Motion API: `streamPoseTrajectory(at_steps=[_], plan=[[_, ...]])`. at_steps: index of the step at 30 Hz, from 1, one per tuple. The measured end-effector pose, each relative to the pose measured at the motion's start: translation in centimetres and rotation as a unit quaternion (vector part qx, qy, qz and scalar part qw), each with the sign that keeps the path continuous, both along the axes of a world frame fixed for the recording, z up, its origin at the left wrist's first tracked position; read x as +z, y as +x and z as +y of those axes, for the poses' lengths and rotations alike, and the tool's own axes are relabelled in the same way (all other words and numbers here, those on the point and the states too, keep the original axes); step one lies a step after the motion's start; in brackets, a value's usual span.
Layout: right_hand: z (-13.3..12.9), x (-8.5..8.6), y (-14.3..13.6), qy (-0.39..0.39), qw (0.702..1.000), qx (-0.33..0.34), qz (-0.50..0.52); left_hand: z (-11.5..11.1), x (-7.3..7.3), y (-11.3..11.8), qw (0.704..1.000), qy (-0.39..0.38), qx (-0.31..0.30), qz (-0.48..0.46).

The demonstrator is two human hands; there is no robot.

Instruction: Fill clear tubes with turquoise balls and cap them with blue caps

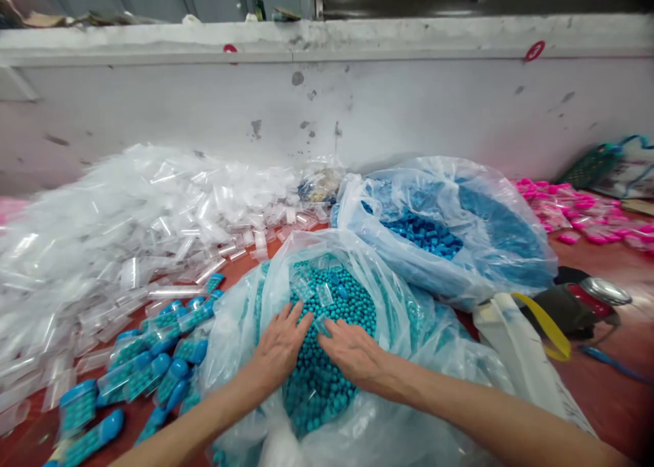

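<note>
Both my hands are in the mouth of a clear plastic bag filled with small teal beads. My left hand lies over the left side of the beads, fingers stretched out and slightly apart. Opposite it, my right hand has its fingers closed on a small clear plastic tube, mostly hidden by the fingers. Just beyond the hands, a few more clear tubes and a blue cap rest on the beads. Left of the bag lie several bead-filled tubes with blue caps.
A large heap of empty clear tubes covers the left of the red table. Behind the bead bag sits an open bag of blue caps. Pink pieces, a dark object with a metal top and a yellow strap are at right.
</note>
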State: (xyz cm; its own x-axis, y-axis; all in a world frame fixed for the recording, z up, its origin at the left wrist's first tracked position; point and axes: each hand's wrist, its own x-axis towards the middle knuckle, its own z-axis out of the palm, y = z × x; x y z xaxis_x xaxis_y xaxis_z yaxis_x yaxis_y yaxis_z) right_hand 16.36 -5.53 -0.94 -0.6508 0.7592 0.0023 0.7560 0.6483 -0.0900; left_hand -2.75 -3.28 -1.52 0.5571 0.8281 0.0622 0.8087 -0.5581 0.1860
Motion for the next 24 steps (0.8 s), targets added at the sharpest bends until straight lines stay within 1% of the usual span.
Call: streamPoseTrajectory(at_steps=[1,3,4,6,8,10,12,15,17,19,22,23,24], plan=[[1.0,-0.4,-0.5,0.031,0.999,-0.005,-0.006,1.5,-0.3,0.2,0.999,0.041,-0.007,0.034],[2.5,-1.6,-1.4,0.047,0.998,0.001,-0.029,4.1,-0.9,0.6,0.991,0.09,-0.033,0.089],[2.8,-2.2,-1.6,0.048,0.998,0.003,-0.041,5.0,-1.1,0.8,0.988,0.1,-0.045,0.106],[2.9,-3.3,-1.4,0.056,0.997,0.015,-0.059,6.0,-1.3,1.1,0.986,0.102,-0.053,0.117],[2.4,-3.9,-0.5,0.054,0.996,0.024,-0.072,6.0,-1.5,1.3,0.992,0.075,-0.035,0.094],[2.0,-3.7,0.7,0.016,0.998,0.01,-0.06,5.8,-1.7,1.4,0.999,0.017,0.008,0.04],[2.2,-3.1,1.8,-0.032,0.999,-0.03,-0.011,5.7,-1.7,1.4,0.998,-0.048,0.044,-0.011],[3.5,-1.9,2.6,-0.087,0.987,-0.106,0.086,6.3,-1.4,1.3,0.992,-0.105,0.062,-0.044],[4.4,-1.3,2.5,-0.127,0.971,-0.142,0.147,6.6,-1.0,1.3,0.989,-0.12,0.061,-0.064],[5.0,-1.0,2.1,-0.185,0.942,-0.178,0.217,6.4,-0.6,1.5,0.985,-0.137,0.055,-0.091],[5.3,-0.9,1.2,-0.29,0.871,-0.221,0.329,5.4,-0.3,2.3,0.977,-0.162,0.032,-0.139],[5.3,-0.9,0.9,-0.313,0.85,-0.228,0.357,5.0,-0.4,2.7,0.973,-0.17,0.026,-0.156],[5.3,-1.1,0.6,-0.323,0.836,-0.233,0.378,4.7,-0.5,3.0,0.968,-0.18,0.022,-0.172]])
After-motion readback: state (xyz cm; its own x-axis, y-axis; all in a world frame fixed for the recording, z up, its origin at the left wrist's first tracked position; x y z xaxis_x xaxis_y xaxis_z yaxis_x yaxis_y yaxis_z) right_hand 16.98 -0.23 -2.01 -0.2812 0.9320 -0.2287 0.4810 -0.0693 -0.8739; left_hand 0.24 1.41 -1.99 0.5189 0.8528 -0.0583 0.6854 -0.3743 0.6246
